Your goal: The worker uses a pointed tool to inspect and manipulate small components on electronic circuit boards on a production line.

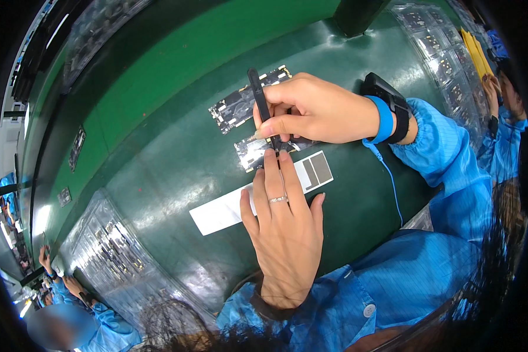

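Green bench [358,202] extended around the fingers [272,179]. Beyond and left of them, a brighter green panel [176,53] bore two small boards [77,148], set well apart from the fingers. Clear packaging [97,41] lay farther off, past that panel. Left of the fingers and nearer: a clear tray [152,290] of dark parts. Beyond them, slightly right: a black block [358,14]. Far right: clear trays [439,57] with boards, yellow strips [476,53], a co-worker [501,146]. Far left, nearer: a second co-worker [114,331], blue-sleeved.

Matt black tool [257,91], glossy circuit board [250,154], smooth paper strip [220,213]
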